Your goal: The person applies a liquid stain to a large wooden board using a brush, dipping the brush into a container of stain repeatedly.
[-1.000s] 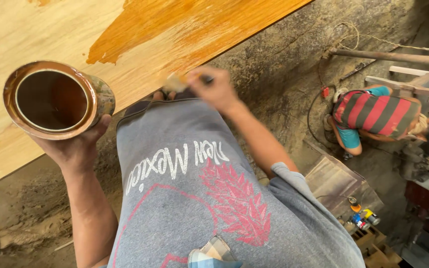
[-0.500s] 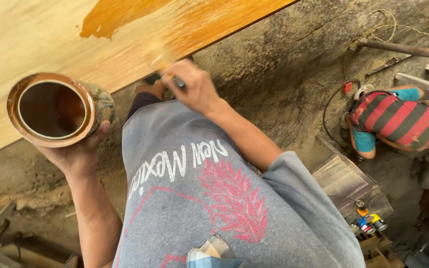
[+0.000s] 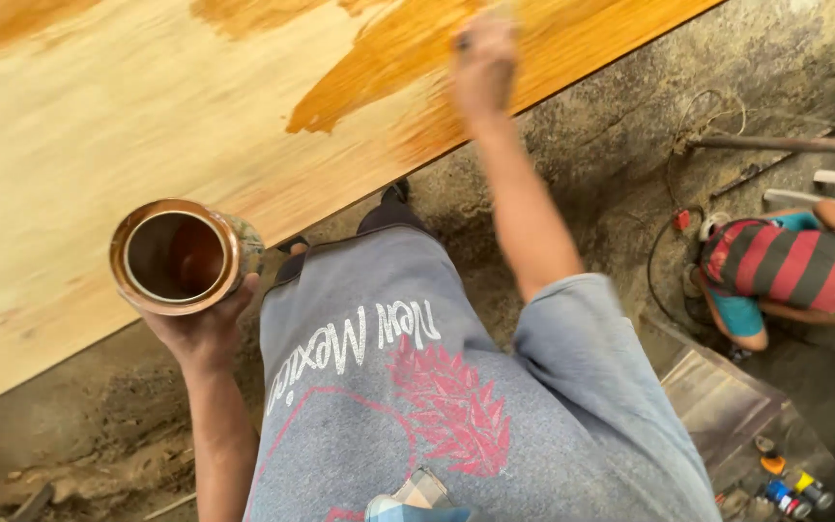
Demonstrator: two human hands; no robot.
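My left hand [image 3: 200, 329] grips a round open tin [image 3: 179, 255] from below; its inside is coated with brown stain. A large pale plywood sheet [image 3: 99, 145] lies in front of me, with wet orange-brown stain [image 3: 408, 58] spread over its far part. My right hand [image 3: 483, 68] reaches out over the stained area, blurred by motion, closed around a brush handle whose bristles I cannot make out. My grey printed shirt [image 3: 388, 387] fills the lower middle.
Bare dirt ground [image 3: 611, 164] runs along the sheet's near edge. Another person in a red striped top [image 3: 785, 266] crouches at the right. Cables and a pipe [image 3: 775, 143] lie near them. Small bottles [image 3: 790, 488] and a metal sheet [image 3: 722, 396] sit at lower right.
My right hand moved from the sheet's near edge out over the wet stained area. The tin stayed in my left hand, and the view shifted toward the sheet.
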